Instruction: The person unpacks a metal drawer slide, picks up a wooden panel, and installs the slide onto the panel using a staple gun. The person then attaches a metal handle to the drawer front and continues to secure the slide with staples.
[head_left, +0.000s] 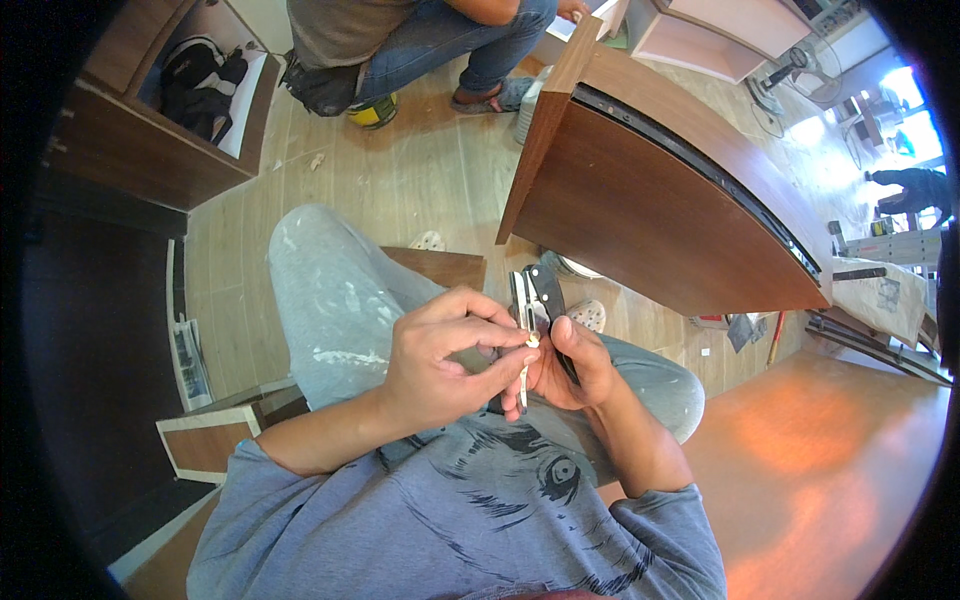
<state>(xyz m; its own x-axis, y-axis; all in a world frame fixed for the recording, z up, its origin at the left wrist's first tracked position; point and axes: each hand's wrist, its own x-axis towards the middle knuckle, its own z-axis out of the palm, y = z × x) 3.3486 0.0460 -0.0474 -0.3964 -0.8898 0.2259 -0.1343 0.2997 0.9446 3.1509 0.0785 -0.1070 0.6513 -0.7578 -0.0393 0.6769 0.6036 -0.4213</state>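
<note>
Over my lap, my right hand (578, 366) cradles a hand tool with a black handle and silver metal parts (541, 290); its exact kind is hard to make out. The tool points away from me, its black handle along the right side. My left hand (445, 345) reaches in from the left, thumb and fingertips pinched on a small pale piece (533, 341) against the tool's metal part. A thin light strip (523, 385) extends below the pinch, partly hidden by the fingers.
A large brown wooden cabinet panel with a black metal rail (665, 190) lies ahead right. Beyond my knees a person in jeans (425, 60) crouches. An open cabinet (255, 125) holds a dark bag at far left. A wooden board (445, 268) lies on the floor.
</note>
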